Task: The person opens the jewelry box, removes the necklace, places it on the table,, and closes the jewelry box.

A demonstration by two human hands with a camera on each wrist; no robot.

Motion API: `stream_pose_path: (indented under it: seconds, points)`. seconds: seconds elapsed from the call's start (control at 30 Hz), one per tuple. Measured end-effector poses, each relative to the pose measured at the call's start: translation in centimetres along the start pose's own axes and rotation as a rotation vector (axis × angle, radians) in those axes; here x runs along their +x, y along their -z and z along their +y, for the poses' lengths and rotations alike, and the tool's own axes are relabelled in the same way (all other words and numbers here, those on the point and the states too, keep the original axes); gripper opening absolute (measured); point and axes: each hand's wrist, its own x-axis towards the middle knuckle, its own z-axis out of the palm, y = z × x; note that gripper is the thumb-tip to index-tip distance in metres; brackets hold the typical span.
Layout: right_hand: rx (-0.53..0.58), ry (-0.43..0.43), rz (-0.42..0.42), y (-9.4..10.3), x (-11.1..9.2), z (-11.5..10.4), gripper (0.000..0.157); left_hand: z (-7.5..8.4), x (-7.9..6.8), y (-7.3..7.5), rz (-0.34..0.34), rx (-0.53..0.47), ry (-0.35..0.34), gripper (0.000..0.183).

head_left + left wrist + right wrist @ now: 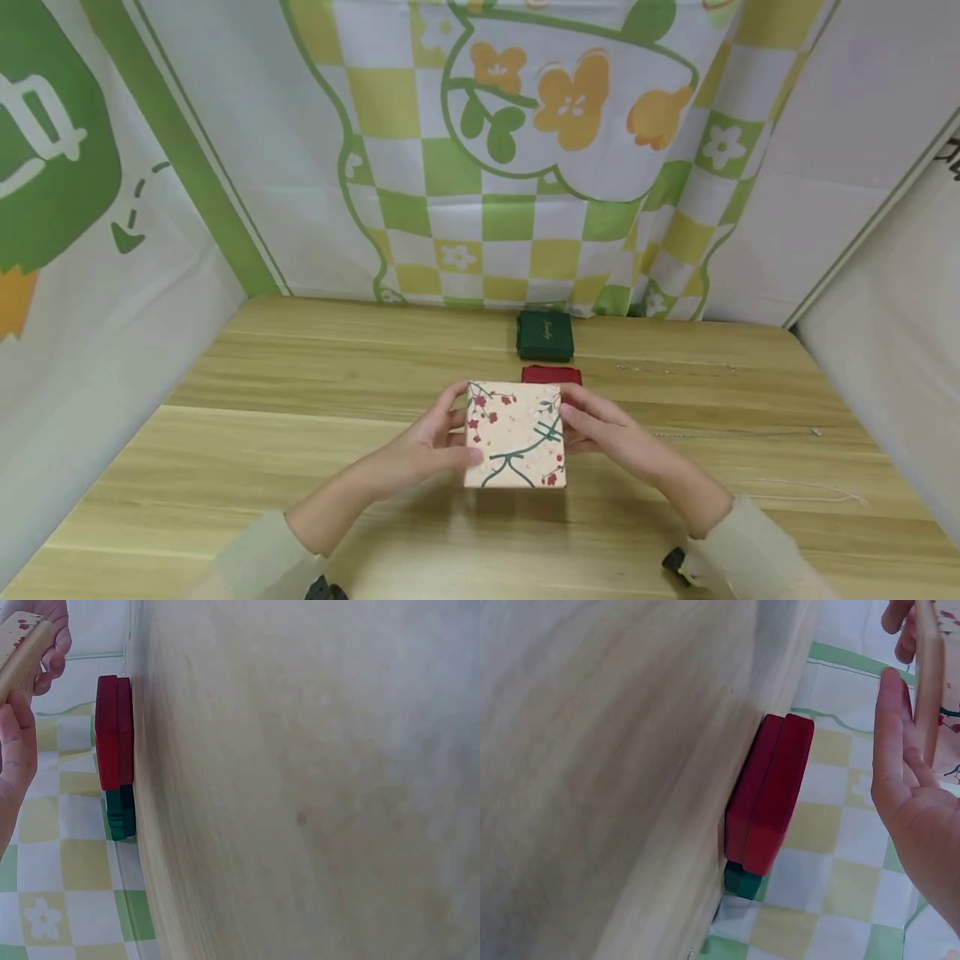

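Observation:
A cream square box (514, 435) with red blossoms and dark green branches on its face is held up above the wooden table. My left hand (423, 450) grips its left side, the thumb lying on the patterned face. On the opposite side, my right hand (615, 435) holds the edge with its thumb near the upper right corner. In the left wrist view the box (24, 656) shows its plain side and stands well off the tabletop. Just beyond it sits a red box (551, 374), partly hidden in the head view. Behind that is a dark green box (545, 336) with gold lettering.
Several thin chains lie on the right of the table (285, 467), among them a far one (624, 367), a middle one (816, 432) and a near one (847, 497). A checked, flowered curtain (454, 225) hangs along the back edge, with white fabric walls on both sides.

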Motion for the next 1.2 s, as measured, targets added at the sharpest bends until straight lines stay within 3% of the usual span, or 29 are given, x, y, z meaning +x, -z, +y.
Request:
stream_pose_path:
  seconds: [0.27,0.53,0.87,1.07,1.2]
  points:
    - [0.061,-0.006,0.048,-0.2,-0.2,0.4,0.05,-0.2,0.2,-0.1,0.008,0.016,0.009,0.092]
    - [0.124,0.035,-0.117,-0.6,-1.1,0.9,0.101,-0.1,0.5,-0.3,0.028,0.024,0.031,0.091]
    - [0.164,0.05,-0.138,-0.6,-1.3,1.0,0.112,0.1,0.5,-0.5,0.017,0.022,0.015,0.091]
    - [0.085,0.044,-0.121,-0.3,-1.8,0.9,0.119,0.4,0.2,-1.0,0.058,0.045,0.027,0.087]
    - [-0.102,0.039,-0.056,0.0,-2.3,0.9,0.116,0.5,0.5,-1.7,0.149,0.047,0.08,0.087]
